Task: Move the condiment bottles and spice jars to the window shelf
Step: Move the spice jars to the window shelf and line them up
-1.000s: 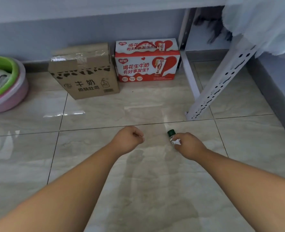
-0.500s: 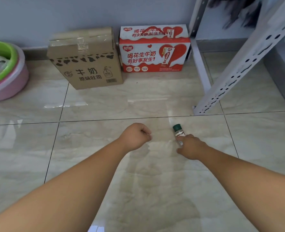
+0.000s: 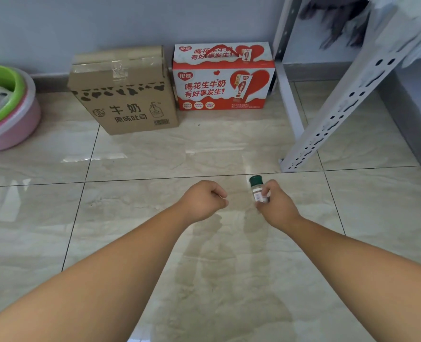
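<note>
We have one spice jar [image 3: 257,191] in our right hand [image 3: 277,206]. The fingers and thumb curl round its labelled body, and the green cap points up and away from us. We hold it low over the floor [image 3: 155,156], and we cannot tell whether its base touches the tiles. Our left hand [image 3: 202,199] is just beside it, curled into a fist with nothing showing inside.

We judge the task to be at an early or middle stage. This jar is picked up but not delivered, the window shelf is out of sight, and we see no other bottles or jars here.

The floor is glossy beige tile with thin dark joints. A brown cardboard box [image 3: 128,95] and a red-and-white milk carton [image 3: 223,80] stand against the grey wall [image 3: 105,25]. Stacked green and pink basins [image 3: 12,112] sit at the left, and a white metal rack leg [image 3: 340,104] slants down at the right.
</note>
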Demonstrator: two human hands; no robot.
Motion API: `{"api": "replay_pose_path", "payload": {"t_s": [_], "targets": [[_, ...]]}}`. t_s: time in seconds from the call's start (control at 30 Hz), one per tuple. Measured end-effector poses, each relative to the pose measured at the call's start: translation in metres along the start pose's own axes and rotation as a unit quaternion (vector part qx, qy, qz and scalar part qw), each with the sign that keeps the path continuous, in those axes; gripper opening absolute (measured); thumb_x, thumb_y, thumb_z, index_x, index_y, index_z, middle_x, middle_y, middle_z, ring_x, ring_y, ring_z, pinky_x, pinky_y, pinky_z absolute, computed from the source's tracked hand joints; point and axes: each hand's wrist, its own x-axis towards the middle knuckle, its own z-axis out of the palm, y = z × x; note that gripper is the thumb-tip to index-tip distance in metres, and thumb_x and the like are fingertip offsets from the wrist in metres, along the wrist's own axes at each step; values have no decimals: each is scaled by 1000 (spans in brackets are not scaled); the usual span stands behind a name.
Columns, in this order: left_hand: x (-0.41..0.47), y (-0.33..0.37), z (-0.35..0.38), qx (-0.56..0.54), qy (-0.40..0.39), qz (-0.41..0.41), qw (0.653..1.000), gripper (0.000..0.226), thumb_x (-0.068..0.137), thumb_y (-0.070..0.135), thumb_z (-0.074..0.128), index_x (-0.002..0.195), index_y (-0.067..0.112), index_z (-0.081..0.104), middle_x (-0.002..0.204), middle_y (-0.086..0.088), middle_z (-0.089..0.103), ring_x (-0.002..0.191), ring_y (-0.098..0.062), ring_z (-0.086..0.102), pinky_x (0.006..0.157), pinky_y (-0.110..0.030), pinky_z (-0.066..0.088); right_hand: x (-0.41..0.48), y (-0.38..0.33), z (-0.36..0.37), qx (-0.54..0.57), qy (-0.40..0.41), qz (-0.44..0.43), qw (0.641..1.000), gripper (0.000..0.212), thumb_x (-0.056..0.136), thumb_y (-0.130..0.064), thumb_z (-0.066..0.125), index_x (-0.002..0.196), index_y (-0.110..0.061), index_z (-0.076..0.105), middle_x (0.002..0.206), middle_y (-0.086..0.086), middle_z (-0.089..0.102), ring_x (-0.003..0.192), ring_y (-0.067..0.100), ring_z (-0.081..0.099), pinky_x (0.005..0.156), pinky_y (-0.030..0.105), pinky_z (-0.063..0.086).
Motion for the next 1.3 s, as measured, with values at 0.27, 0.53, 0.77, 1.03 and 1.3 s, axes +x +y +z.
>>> {"api": "replay_pose_path", "payload": {"t_s": [0.27, 0.53, 0.77, 1.03, 1.3], "targets": [[-27, 59, -40, -29, 42, 60, 997, 31, 91, 40, 75, 104, 12, 73, 88, 1, 70, 81, -16, 65, 68, -23, 48, -29, -78, -45, 179, -62, -87, 978, 37, 81, -3, 83, 115, -8, 70, 92, 3, 74, 82, 19, 70, 91, 48, 60], [-107, 160, -99, -54, 29, 164, 985, 22, 94, 38, 70, 112, 25, 72, 99, 8, 78, 83, 1, 72, 62, -11, 49, -115, -162, -124, 233, -49, -174, 956, 39, 80, -3, 83, 108, -22, 63, 104, 5, 74, 97, 26, 74, 90, 43, 61], [-189, 244, -165, -24, 71, 247, 966, 19, 90, 38, 76, 104, 26, 79, 89, 7, 79, 74, -4, 69, 70, -30, 55, -179, -229, -190, 284, -25, -264, 921, 34, 85, -17, 84, 114, -19, 66, 104, 6, 76, 97, 22, 74, 85, 33, 60], [-262, 310, -211, 71, 115, 326, 936, 26, 93, 45, 69, 114, 31, 74, 99, 14, 78, 86, -3, 73, 71, -17, 52, -235, -286, -253, 304, 1, -336, 892, 40, 75, -37, 86, 109, -22, 72, 100, 4, 80, 96, 26, 76, 89, 56, 60], [-348, 419, -272, 77, 134, 344, 926, 11, 92, 24, 74, 99, 33, 75, 82, 27, 75, 76, 13, 66, 67, -3, 42, -321, -371, -357, 278, 27, -348, 895, 29, 85, -21, 84, 110, -25, 71, 100, -9, 80, 93, 11, 76, 87, 32, 61]]}}
